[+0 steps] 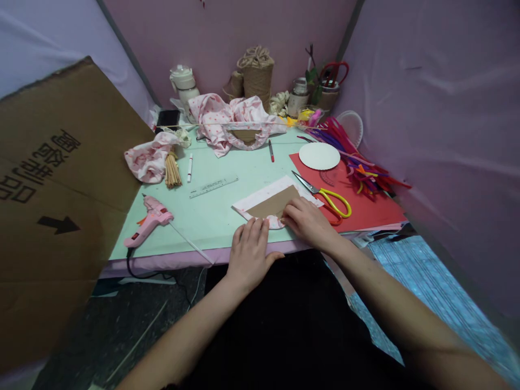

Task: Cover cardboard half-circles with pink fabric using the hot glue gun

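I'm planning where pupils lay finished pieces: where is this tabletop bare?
Bare green sits between the glue gun, ruler and fabric-edged cardboard, with another patch between ruler and red marker. The right side is crowded with scissors, red paper and pipe cleaners; so is the back edge.

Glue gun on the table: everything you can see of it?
The glue gun is pink, apparently plastic, with an orange trigger and a dark switch on the handle. It lies on the pale green surface, nozzle away from the person. A whitish stick extends from its rear, a black cord from the handle's end. Neither hand touches it.
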`<state>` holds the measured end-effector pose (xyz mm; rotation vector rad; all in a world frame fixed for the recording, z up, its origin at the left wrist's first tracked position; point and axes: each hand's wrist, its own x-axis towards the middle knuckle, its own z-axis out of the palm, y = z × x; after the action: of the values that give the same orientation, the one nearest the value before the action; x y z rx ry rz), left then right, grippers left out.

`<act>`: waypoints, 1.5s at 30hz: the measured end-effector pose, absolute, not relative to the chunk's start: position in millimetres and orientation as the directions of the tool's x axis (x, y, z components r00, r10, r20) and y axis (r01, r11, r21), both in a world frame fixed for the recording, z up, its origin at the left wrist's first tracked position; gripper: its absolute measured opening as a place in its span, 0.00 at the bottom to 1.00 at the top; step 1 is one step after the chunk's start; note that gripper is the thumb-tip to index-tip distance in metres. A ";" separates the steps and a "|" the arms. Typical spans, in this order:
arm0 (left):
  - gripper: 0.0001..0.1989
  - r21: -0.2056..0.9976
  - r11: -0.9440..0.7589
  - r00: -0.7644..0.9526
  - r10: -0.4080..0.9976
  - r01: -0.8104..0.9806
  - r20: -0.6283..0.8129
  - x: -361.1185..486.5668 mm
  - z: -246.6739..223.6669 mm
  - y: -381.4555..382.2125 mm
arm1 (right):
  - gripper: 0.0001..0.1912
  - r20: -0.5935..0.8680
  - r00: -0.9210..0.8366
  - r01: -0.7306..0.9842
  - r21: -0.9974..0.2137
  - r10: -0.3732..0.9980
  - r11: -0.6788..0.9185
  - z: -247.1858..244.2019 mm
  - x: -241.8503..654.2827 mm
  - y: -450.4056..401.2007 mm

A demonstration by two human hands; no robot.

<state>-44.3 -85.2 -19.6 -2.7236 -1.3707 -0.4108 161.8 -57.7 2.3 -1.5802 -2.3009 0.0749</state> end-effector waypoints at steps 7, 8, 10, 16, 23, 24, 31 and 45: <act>0.44 0.109 -0.627 0.578 0.762 0.771 0.293 -37.0 -23.6 -85.6 | 0.05 0.154 -0.334 0.878 -0.308 0.930 0.367 10.4 161.8 -47.2; 0.44 0.100 -0.625 0.578 0.762 0.774 0.290 -36.5 -23.4 -87.3 | 0.04 0.147 -0.338 0.874 -0.318 0.930 0.368 10.2 161.9 -45.8; 0.42 0.074 -0.624 0.583 0.760 0.778 0.286 -34.9 -22.3 -90.9 | 0.04 0.145 -0.342 0.866 -0.335 0.928 0.372 9.0 162.5 -43.8; 0.40 0.047 -0.598 0.568 0.780 0.800 0.261 -28.3 -18.4 -94.3 | 0.03 0.164 -0.354 0.840 -0.378 0.921 0.390 3.6 165.2 -42.3; 0.38 0.058 -0.606 0.573 0.775 0.793 0.267 -32.2 -15.4 -88.0 | 0.04 0.164 -0.370 0.821 -0.402 0.914 0.405 4.8 166.8 -39.4; 0.37 0.063 -0.606 0.571 0.776 0.793 0.268 -32.9 -15.4 -87.6 | 0.04 0.163 -0.369 0.823 -0.401 0.915 0.403 5.5 166.5 -39.2; 0.33 0.090 -0.594 0.555 0.787 0.799 0.269 -30.3 -15.6 -85.7 | 0.04 0.171 -0.356 0.825 -0.403 0.919 0.395 5.7 163.7 -39.4; 0.25 0.171 -0.007 -0.050 0.943 0.985 0.330 -148.9 20.8 -90.6 | 0.05 0.275 -0.123 0.894 -0.387 0.953 0.227 -8.9 128.4 -44.6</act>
<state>-148.9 -90.6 20.8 -2.0792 -2.1261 -0.5434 128.4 -44.6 -8.9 -1.6955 -2.0467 0.1732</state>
